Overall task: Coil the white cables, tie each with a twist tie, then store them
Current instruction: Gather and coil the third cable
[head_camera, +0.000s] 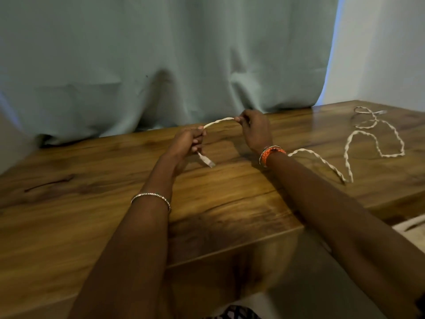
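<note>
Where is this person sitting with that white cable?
Probably a room in a home. A pale green curtain hangs behind a wooden table by a plain white wall. Both hands hold a white cable whose free length trails over the tabletop.

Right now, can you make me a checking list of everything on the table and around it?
Surface: wooden table, glossy, with dark grain marks.
Job's things: one white cable, braided, not yet coiled; no twist tie or storage box seen.
Clutter: nothing seen.
Grippers: left hand grips the cable near its plug, which hangs below the fist; right hand pinches the cable further along, a short stretch arched between the two hands.
Cables: the rest trails behind the right wrist and lies in loose loops on the table's right side, its far end near the back edge.
Surroundings: pale green curtain behind the table, white wall at right.
</note>
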